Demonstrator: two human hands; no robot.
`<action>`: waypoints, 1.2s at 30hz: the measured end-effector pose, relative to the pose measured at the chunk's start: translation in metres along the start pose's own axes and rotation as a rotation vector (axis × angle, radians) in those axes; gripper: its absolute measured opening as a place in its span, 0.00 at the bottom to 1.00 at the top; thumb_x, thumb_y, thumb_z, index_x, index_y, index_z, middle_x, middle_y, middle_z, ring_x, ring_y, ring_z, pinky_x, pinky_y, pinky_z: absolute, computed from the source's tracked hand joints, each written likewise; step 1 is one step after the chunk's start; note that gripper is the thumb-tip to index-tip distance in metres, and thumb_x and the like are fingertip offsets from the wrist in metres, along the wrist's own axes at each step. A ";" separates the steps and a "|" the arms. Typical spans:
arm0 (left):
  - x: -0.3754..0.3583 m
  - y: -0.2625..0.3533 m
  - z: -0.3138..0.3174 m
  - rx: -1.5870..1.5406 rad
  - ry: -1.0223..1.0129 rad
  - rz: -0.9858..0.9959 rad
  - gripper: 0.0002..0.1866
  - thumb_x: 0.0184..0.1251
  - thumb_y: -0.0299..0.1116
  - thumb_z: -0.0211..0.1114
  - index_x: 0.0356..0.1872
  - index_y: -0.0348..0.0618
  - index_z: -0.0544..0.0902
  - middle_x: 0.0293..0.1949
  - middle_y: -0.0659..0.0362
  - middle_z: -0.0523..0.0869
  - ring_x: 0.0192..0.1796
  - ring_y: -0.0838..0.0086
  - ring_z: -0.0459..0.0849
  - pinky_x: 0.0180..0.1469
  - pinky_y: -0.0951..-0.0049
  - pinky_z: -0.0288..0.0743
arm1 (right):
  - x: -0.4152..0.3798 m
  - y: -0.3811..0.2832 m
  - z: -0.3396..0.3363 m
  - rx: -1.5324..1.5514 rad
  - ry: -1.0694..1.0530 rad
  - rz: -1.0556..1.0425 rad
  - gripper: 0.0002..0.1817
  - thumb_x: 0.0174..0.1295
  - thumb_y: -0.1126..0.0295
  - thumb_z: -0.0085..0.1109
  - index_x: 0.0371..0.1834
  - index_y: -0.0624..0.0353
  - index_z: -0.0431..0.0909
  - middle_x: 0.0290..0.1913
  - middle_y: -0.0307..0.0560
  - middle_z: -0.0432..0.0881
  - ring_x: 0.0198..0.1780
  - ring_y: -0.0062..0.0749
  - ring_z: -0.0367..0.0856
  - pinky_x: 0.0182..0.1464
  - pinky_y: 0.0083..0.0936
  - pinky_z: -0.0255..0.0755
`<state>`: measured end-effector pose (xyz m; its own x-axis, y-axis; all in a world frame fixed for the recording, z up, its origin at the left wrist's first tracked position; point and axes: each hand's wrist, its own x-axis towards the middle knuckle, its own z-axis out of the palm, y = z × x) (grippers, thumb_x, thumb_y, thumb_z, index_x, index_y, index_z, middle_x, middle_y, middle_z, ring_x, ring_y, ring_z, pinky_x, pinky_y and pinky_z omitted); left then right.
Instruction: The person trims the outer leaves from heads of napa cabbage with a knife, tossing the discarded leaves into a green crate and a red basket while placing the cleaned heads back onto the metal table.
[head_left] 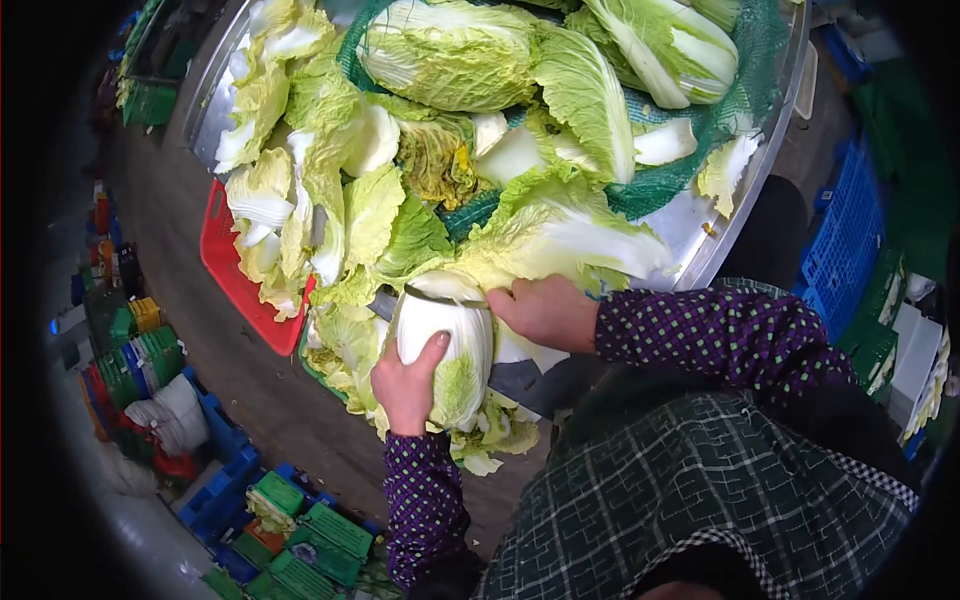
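Observation:
My left hand (405, 388) grips the side of a napa cabbage (465, 345), its thumb lying across the pale outer leaf. The white stem end points toward the metal table. My right hand (548, 318) is closed at the stem end, on a knife whose thin dark blade (436, 297) lies across the base; the handle is hidden in the fist. Just beyond it, a pale slice of the base or leaf (450, 285) touches the blade. A large loose leaf (570, 240) lies on the table beyond my right hand.
Whole cabbages (450, 55) rest on green netting (755, 90) on the metal table (690, 245). Loose leaves (375, 215) spread over its left side. A red crate (270, 328) stands below that edge. Blue crates (848, 240) are at the right; more leaves (495, 430) lie below the cabbage.

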<state>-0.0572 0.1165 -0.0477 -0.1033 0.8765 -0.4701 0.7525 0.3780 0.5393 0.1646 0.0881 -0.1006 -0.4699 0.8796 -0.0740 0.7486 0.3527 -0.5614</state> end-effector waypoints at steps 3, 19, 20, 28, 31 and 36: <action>-0.003 0.005 0.002 0.089 0.013 0.021 0.32 0.49 0.55 0.71 0.40 0.30 0.84 0.33 0.46 0.87 0.36 0.57 0.86 0.43 0.65 0.75 | 0.023 0.003 0.016 0.041 -0.128 0.110 0.11 0.57 0.73 0.51 0.42 0.63 0.68 0.29 0.53 0.81 0.29 0.45 0.85 0.27 0.37 0.77; -0.002 -0.014 0.003 -0.011 0.038 0.049 0.33 0.49 0.56 0.69 0.39 0.29 0.84 0.33 0.45 0.87 0.37 0.56 0.86 0.45 0.64 0.75 | -0.012 -0.021 -0.009 0.026 0.160 -0.026 0.10 0.53 0.73 0.54 0.38 0.60 0.68 0.24 0.50 0.78 0.23 0.45 0.81 0.22 0.38 0.72; -0.002 -0.013 0.001 -0.011 0.035 0.045 0.33 0.49 0.56 0.69 0.39 0.29 0.84 0.33 0.45 0.87 0.37 0.56 0.86 0.45 0.64 0.75 | -0.011 -0.022 -0.008 0.028 0.156 -0.025 0.10 0.53 0.73 0.54 0.38 0.60 0.68 0.24 0.50 0.78 0.23 0.45 0.81 0.22 0.38 0.72; 0.006 -0.019 -0.002 -0.178 -0.045 -0.005 0.28 0.53 0.50 0.69 0.40 0.28 0.84 0.33 0.47 0.88 0.36 0.62 0.86 0.43 0.68 0.75 | 0.004 -0.022 -0.005 -0.010 0.133 0.000 0.09 0.55 0.73 0.54 0.38 0.60 0.67 0.24 0.48 0.76 0.23 0.43 0.80 0.22 0.36 0.72; 0.007 -0.019 -0.004 -0.217 -0.064 0.018 0.28 0.54 0.49 0.68 0.40 0.28 0.84 0.33 0.47 0.88 0.35 0.63 0.86 0.43 0.68 0.75 | 0.004 -0.022 -0.008 0.012 0.128 -0.009 0.09 0.55 0.72 0.53 0.39 0.59 0.68 0.24 0.48 0.76 0.23 0.44 0.80 0.22 0.36 0.73; 0.005 -0.024 -0.004 -0.242 -0.088 -0.012 0.27 0.54 0.48 0.69 0.40 0.27 0.84 0.32 0.47 0.88 0.36 0.63 0.85 0.43 0.67 0.74 | 0.005 -0.020 -0.010 -0.007 0.028 0.077 0.10 0.56 0.71 0.53 0.40 0.59 0.68 0.25 0.49 0.77 0.25 0.45 0.81 0.24 0.37 0.75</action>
<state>-0.0783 0.1131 -0.0607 -0.0462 0.8462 -0.5308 0.5733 0.4576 0.6797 0.1523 0.0883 -0.0814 -0.3976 0.9128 -0.0935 0.7851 0.2857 -0.5495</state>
